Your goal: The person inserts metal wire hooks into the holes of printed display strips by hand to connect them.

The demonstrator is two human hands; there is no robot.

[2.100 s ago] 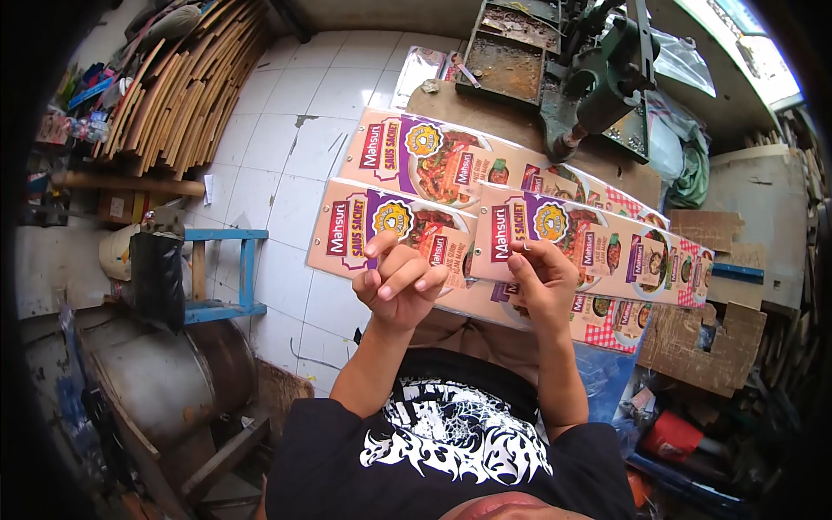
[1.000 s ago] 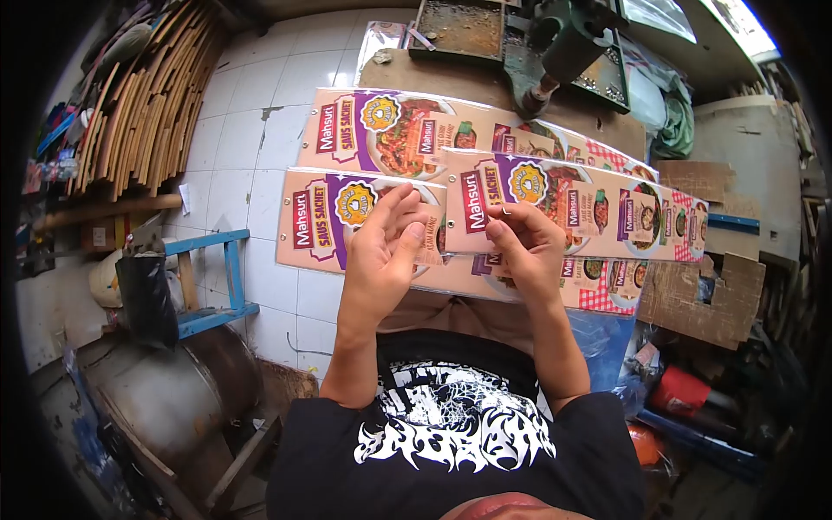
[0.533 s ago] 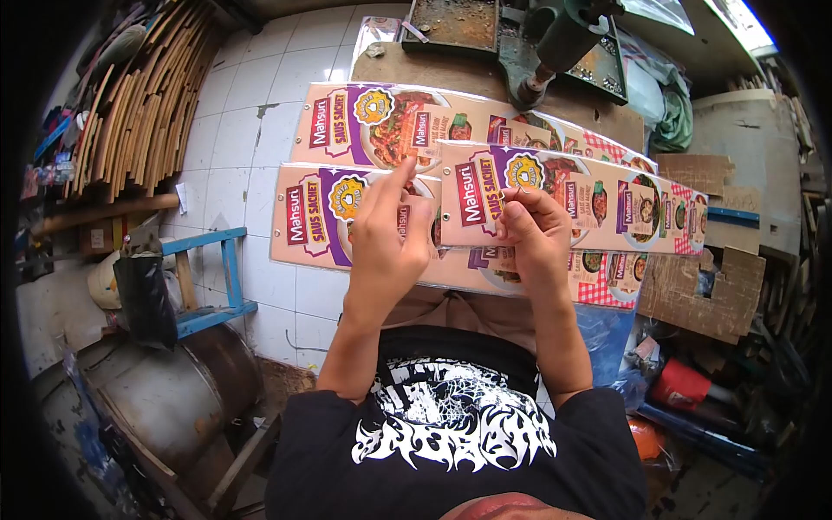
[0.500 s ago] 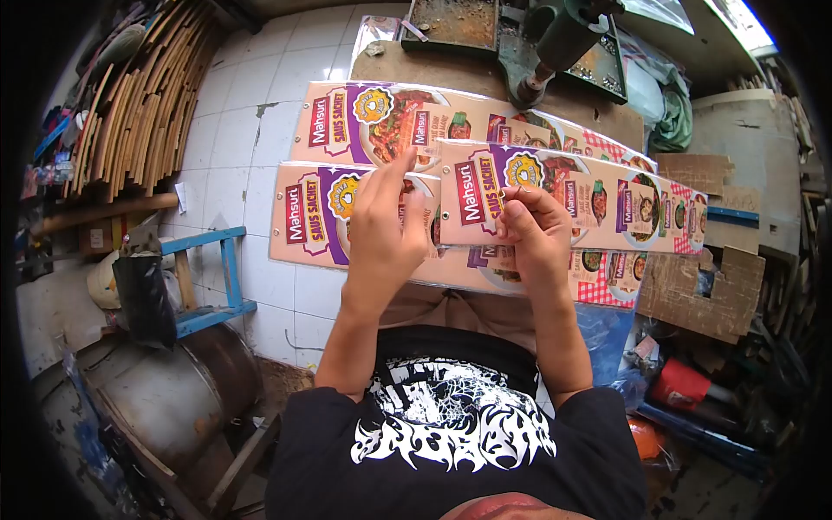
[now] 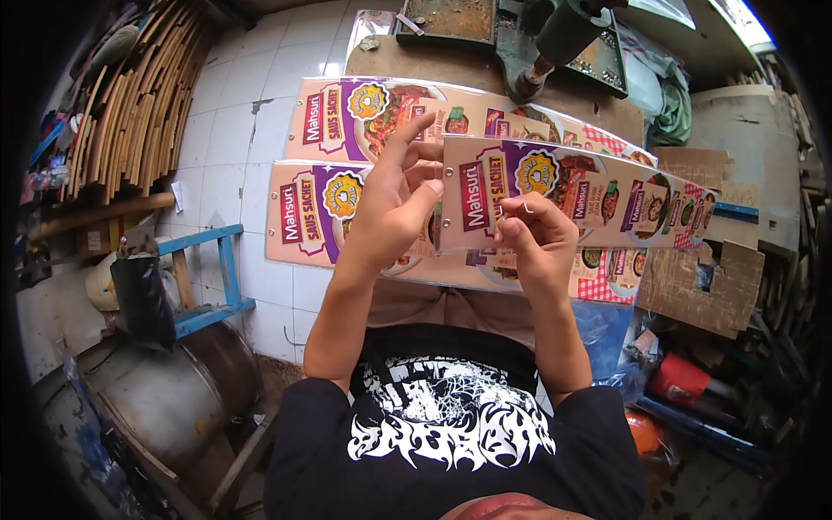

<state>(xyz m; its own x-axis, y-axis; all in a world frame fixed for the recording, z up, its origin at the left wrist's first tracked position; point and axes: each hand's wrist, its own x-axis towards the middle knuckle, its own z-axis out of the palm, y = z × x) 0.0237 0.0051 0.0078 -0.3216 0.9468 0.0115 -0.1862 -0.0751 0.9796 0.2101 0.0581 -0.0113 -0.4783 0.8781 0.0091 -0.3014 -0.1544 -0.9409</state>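
Note:
My right hand (image 5: 542, 243) is closed in a pinch over the printed face of the uppermost sauce banner (image 5: 598, 195). Between its thumb and fingers show small, thin, shiny metal bits (image 5: 526, 208), too small to name exactly. At that banner's left edge is my left hand (image 5: 390, 208), its fingers apart and its thumb near the edge; whether the fingertips touch the banner I cannot tell. Beneath lie two similar banners, one farther back (image 5: 338, 113) and one nearer me (image 5: 303, 212), each with small eyelets at the left end. My hands and the top banner hide parts of both.
Behind the banners stands a dark green press (image 5: 559, 43) between trays of small metal parts (image 5: 446, 22). Wooden strips (image 5: 139, 104) are stacked at the left, near a blue frame (image 5: 230, 269) and a metal drum (image 5: 165, 390). Cut cardboard (image 5: 702, 295) lies right.
My left hand has shifted slightly and its fingers have spread beside the top banner's left edge. The top banner's left end has tilted a little. My right hand keeps its pinch.

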